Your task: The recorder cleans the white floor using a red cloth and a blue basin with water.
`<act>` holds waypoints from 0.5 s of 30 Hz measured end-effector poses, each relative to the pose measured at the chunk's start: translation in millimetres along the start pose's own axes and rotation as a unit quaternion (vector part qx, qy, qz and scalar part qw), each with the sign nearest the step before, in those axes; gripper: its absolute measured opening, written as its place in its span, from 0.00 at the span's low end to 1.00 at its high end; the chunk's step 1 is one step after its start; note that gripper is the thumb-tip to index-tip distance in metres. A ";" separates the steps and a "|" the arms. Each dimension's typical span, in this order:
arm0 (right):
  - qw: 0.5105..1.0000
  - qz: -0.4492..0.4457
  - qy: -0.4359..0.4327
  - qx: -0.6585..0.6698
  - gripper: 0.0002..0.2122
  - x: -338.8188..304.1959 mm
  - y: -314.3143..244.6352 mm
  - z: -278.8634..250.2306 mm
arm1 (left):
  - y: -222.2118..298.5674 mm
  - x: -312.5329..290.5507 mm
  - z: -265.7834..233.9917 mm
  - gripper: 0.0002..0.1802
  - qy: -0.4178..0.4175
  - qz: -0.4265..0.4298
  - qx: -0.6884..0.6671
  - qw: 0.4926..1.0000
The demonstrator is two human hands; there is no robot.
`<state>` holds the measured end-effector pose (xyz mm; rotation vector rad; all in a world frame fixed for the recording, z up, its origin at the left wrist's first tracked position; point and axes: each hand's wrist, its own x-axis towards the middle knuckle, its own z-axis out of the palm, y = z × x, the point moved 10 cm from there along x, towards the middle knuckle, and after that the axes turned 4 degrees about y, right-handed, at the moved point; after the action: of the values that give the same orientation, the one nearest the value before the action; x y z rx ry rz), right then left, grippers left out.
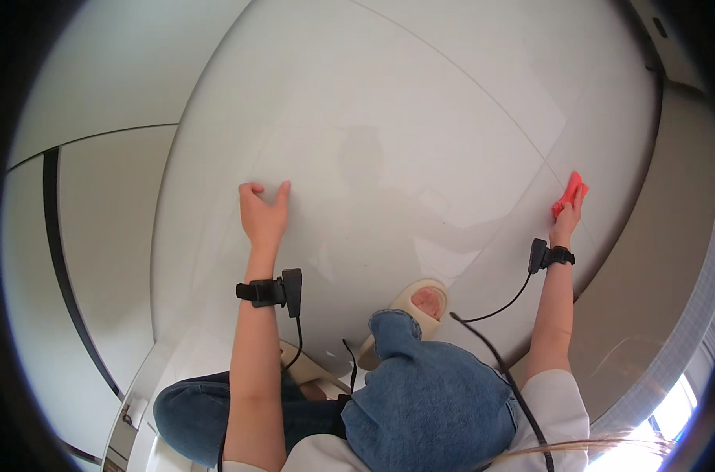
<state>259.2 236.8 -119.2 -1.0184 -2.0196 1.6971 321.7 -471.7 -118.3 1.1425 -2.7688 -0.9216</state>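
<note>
On the right, my right hand (566, 219) is closed around a bright red cloth (571, 194), bunched up at the fingers and held at or just over the glossy pale floor (420, 134). Out to the left, my left hand (264, 214) hangs over the floor with thumb and fingers apart and nothing in it. Whether either hand touches the floor is hard to tell. Each wrist wears a black strap with a small device, the left one (271, 292) and the right one (549, 256), both with cables.
White cabinet fronts (113, 212) with a dark vertical gap line the left side. A beige-grey panel (648, 212) curves along the right. My bent knees in jeans (428, 393) and a cream slipper (432, 303) are close below. A black cable (491, 350) runs past my right knee.
</note>
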 end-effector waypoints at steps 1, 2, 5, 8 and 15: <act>0.996 -0.075 -0.003 -0.055 0.33 6.0 0.3 -3.8 | 1.3 0.1 2.6 0.29 0.010 0.017 0.004 1.000; 0.983 -0.148 -0.008 -0.110 0.33 8.9 -9.6 -2.3 | 5.2 -0.3 1.9 0.30 0.022 0.033 0.009 0.999; 0.908 -0.263 -0.115 -0.305 0.33 -61.2 -17.2 65.1 | 2.8 0.0 -4.7 0.30 0.008 0.013 0.015 1.000; 0.837 -0.332 -0.310 -0.306 0.32 -192.9 -11.8 158.6 | -6.1 1.9 -4.0 0.30 0.015 0.016 0.021 1.000; 0.630 -0.387 -0.620 -0.261 0.36 -421.5 6.0 259.4 | -14.8 5.6 3.7 0.29 0.005 0.038 0.011 0.999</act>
<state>388.7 -240.7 -104.6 1.3609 -3.0241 1.2666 326.3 -481.7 -130.2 1.0338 -2.7998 -0.8782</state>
